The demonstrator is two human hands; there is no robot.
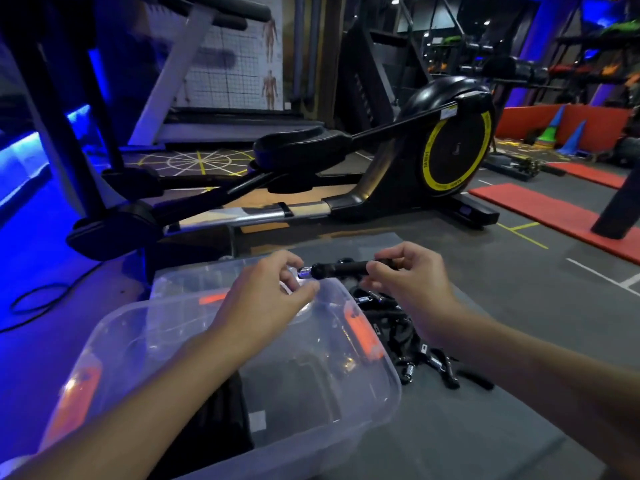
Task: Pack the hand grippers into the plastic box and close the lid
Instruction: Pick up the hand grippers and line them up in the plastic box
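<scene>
A dim gym washed in blue light, an elliptical trainer behind the grey surface. One hand gripper is up between both hands, lying crosswise, left to right. The right hand pinches the black handle end, and the left hand pinches the metal spring end. It hangs just over the far rim of the clear plastic box, which sits open below, mostly under the left hand. The pile of grippers waits just right of the box. A short drop toward the body should do it
</scene>
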